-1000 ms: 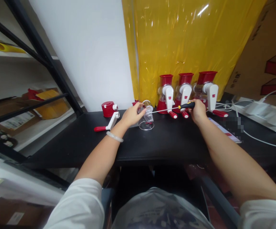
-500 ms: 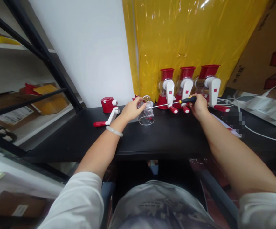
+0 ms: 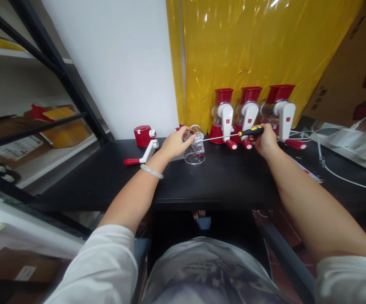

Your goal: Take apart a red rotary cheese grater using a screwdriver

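Observation:
My left hand (image 3: 180,142) is closed around a clear plastic grater body (image 3: 198,147) standing on the black table, with a round metal drum showing at its top. In my right hand (image 3: 266,138) is a screwdriver with a black and yellow handle (image 3: 251,131). Its long shaft (image 3: 217,137) points left, and the tip meets the clear body close to my left fingers; the exact contact spot is too small to make out. Left of my left hand lie a red grater base (image 3: 142,136) and a white crank with a red handle (image 3: 149,151).
Three red and white rotary graters, such as the nearest one (image 3: 224,114), stand in a row behind my right hand. White cables and a power strip (image 3: 350,141) lie at the right. A booklet (image 3: 309,172) rests near my right forearm. A black shelf frame (image 3: 59,71) rises at left.
The view has shifted slightly. Both hands keep their hold, and the screwdriver handle appears turned, with more yellow showing on it.

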A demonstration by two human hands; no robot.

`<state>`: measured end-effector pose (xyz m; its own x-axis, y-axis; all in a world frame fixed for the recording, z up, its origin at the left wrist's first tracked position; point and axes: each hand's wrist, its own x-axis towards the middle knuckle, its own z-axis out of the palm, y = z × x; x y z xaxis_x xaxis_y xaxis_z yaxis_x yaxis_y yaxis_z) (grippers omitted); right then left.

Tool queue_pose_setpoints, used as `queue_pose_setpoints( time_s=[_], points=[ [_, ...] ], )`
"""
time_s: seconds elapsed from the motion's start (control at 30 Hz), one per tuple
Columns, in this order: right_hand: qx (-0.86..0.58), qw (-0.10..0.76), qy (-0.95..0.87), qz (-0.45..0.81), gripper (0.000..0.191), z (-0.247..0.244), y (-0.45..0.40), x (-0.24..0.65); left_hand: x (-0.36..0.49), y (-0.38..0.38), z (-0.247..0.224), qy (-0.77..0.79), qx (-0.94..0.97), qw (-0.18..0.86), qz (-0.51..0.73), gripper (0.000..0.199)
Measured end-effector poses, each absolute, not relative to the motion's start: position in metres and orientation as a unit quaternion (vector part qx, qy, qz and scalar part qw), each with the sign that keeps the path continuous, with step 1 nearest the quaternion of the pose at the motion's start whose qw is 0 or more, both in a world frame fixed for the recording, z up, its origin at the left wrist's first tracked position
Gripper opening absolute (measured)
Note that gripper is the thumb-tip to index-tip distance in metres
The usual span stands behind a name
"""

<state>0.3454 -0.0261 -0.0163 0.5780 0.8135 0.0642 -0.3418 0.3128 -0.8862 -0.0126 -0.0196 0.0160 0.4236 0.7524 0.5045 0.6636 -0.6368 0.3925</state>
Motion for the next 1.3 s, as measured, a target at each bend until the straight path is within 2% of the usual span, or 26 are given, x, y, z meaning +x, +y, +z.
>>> queue_pose_setpoints(
  time_s=[0.13, 0.37, 0.9, 1.3],
  points=[
    [-0.454, 0.77, -0.29, 0.341, 0.042, -0.0195, -0.0236, 0.3458, -0.013, -0.0187, 0.0154, 0.418, 0.842, 0.063, 0.336, 0.035],
    [-0.448, 0.778, -0.286, 0.334, 0.032, -0.02, -0.0225, 0.3445, -0.0127, -0.0191, 0.0156, 0.418, 0.843, 0.064, 0.334, 0.037],
    [-0.459, 0.784, -0.29, 0.302, 0.025, -0.0218, -0.021, 0.3457, -0.0139, -0.0176, 0.015, 0.418, 0.841, 0.071, 0.336, 0.039],
    [-0.447, 0.775, -0.265, 0.36, 0.023, -0.0134, -0.0253, 0.3416, -0.0133, -0.0179, 0.0163, 0.415, 0.843, 0.061, 0.337, 0.035]
  ],
)
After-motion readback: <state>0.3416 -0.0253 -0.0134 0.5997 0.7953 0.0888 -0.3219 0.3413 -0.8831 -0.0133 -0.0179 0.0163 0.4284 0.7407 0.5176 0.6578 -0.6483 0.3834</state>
